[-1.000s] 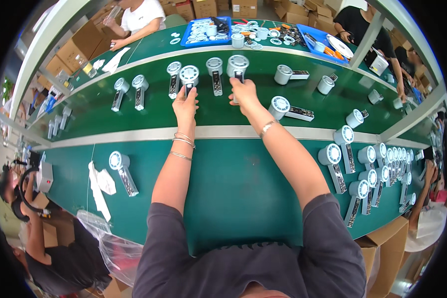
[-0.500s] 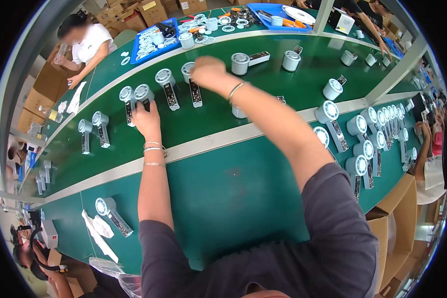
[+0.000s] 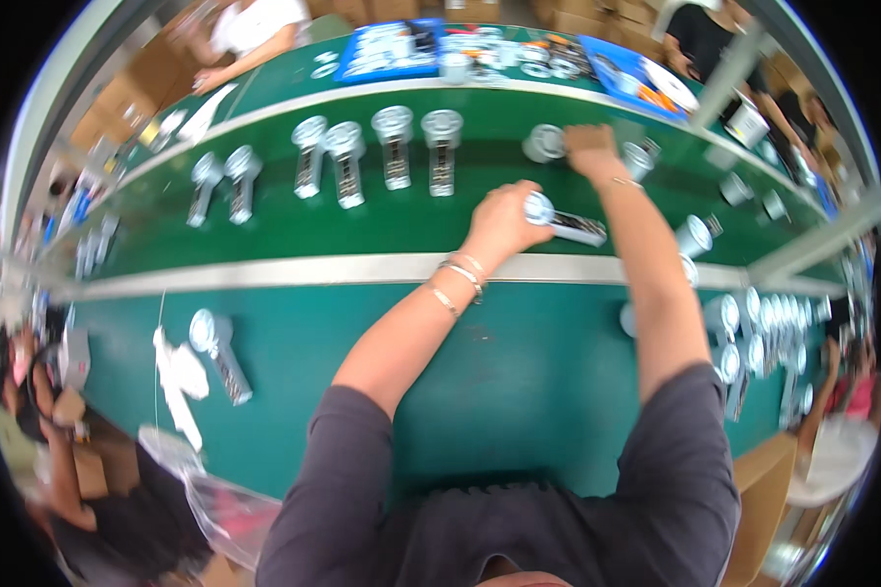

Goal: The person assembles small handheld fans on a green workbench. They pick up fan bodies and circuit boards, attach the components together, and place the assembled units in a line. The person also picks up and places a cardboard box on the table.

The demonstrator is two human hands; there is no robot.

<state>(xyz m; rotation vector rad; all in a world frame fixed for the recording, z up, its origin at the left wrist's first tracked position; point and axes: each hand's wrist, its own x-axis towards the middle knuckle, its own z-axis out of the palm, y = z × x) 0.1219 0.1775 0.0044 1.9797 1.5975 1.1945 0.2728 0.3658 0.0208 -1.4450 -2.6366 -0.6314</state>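
Observation:
My left hand (image 3: 502,227) is closed around the round white head of a handheld fan (image 3: 579,229), whose open grey handle points right and shows circuit parts. Farther back, my right hand (image 3: 591,154), smeared by motion, curls over the spot just right of another fan's round head (image 3: 544,144); that fan's handle is hidden under the fingers. To the left, several fans stand in a row with their handles toward me, among them one fan (image 3: 441,147) nearest my left hand. Beyond my right wrist lies one more fan (image 3: 639,159).
A pale rail (image 3: 362,274) separates the green belt from my green worktop (image 3: 499,382). Many fans (image 3: 754,318) crowd the worktop's right side; a single fan (image 3: 220,352) lies left beside white cloth (image 3: 179,377). Blue trays (image 3: 392,64) of parts and co-workers are across the belt.
Both hands have let go of fans in the left row and moved right. My left hand now grips a fan nearer me; my right reaches another farther back. The view has shifted.

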